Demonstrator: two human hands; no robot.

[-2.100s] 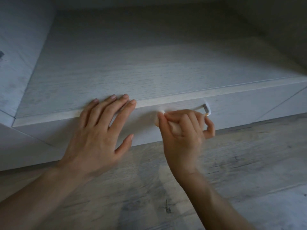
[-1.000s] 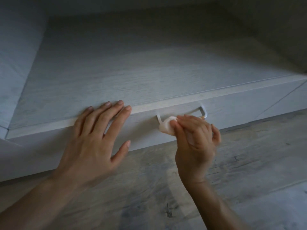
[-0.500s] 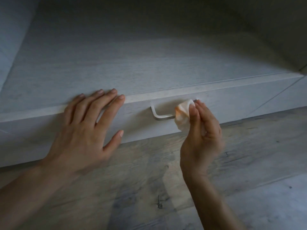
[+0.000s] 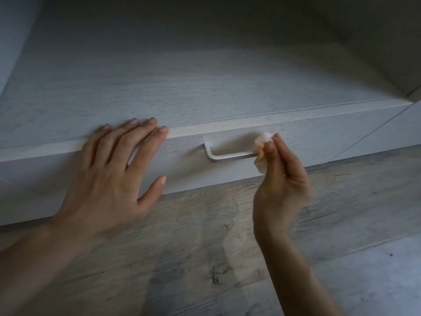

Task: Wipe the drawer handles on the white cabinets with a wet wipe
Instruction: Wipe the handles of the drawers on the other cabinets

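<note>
Wet wipe [image 4: 262,144], likely soft and limp, is pinched bunched in the right grip [image 4: 282,185] against the stiff handle [image 4: 230,156]; left grip [image 4: 109,174] lies spread flat on the drawer [image 4: 189,176].

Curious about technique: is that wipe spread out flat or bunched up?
Bunched up. The wet wipe is a crumpled wad pinched in the right hand, against the right end of the drawer handle.

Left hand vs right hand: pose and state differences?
Pose: left hand lies flat, fingers straight, on the top edge of the drawer front; right hand is upright, fingers curled. Load: left hand holds nothing; right hand pinches the wet wipe at the right end of the drawer handle. Both are bare.
</note>
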